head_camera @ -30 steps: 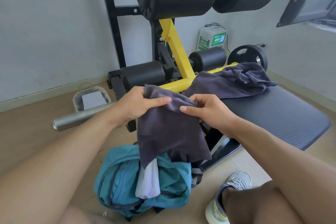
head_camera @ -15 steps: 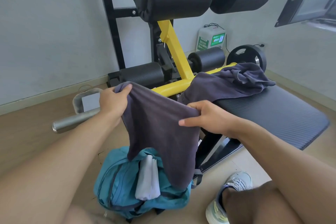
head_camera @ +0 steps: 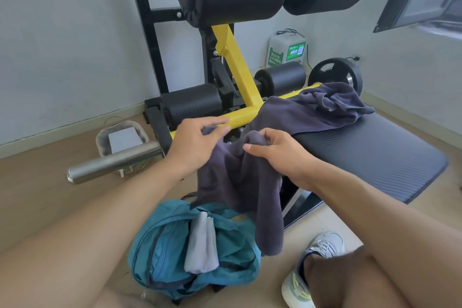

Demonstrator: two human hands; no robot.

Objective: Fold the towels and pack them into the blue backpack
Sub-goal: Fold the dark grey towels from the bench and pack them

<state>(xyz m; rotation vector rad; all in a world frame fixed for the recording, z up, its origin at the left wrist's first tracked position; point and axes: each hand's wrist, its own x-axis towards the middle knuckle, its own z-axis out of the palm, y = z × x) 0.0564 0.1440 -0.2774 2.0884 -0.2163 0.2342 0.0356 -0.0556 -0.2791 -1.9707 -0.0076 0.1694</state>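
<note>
Gripped a dark grey towel (head_camera: 240, 182) in both hands above the blue backpack (head_camera: 175, 252). Left hand (head_camera: 197, 145) with fingers curled over the towel's upper edge, thumb and forefinger seemingly pinching a small fold at the fingertips, though motion blur there made the exact hold hard to read. Right hand (head_camera: 277, 152) closed round a bunched ridge of the same towel, thumb pointing toward the left fingers, the two hands near each other but apart. Below both sets of fingers, hung down in loose folds, its lowest corner dangling in front of the backpack's right side. Beneath the left fingers, lay open on the floor, a folded light grey towel (head_camera: 202, 245) sticking up out of its mouth. Beyond the right fingers, lay crumpled a second dark towel (head_camera: 315, 110) on the black bench pad (head_camera: 375, 157), one end draped over the yellow frame (head_camera: 237, 70). Outward of the left fingers, stuck out a steel bar (head_camera: 112, 165), a small basket (head_camera: 120, 140) behind it. Nearer than the right wrist, planted a sneaker (head_camera: 305, 270) on the floor.
</note>
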